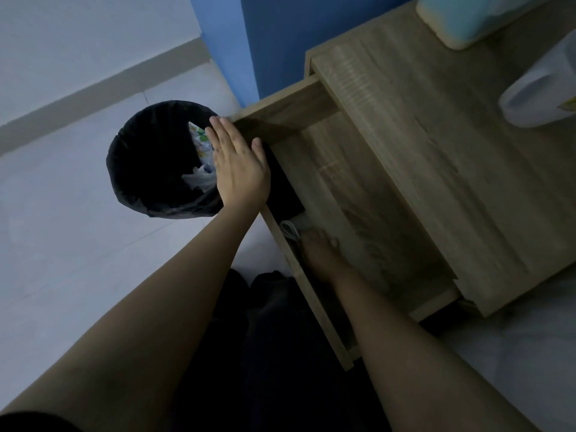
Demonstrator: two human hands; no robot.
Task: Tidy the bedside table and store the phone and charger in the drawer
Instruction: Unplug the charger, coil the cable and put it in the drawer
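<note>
The wooden bedside table's drawer (pixel 314 310) is pulled out. Inside it, against the front panel, lies a dark phone (pixel 285 188). A white charger with a coiled cable (pixel 293 227) lies just below the phone. My left hand (pixel 238 168) rests flat on the drawer's front edge near its far corner, fingers straight and together, holding nothing. My right hand (pixel 319 249) is down inside the drawer, fingertips at the charger. Dim light hides whether the fingers grip it.
A black-lined waste bin (pixel 137 169) with wrappers inside stands on the pale floor left of the drawer. On the table top (pixel 436 135) stand a light blue box (pixel 467 20) and a white container (pixel 542 95). A blue wall rises behind, and a bed edge shows at lower right.
</note>
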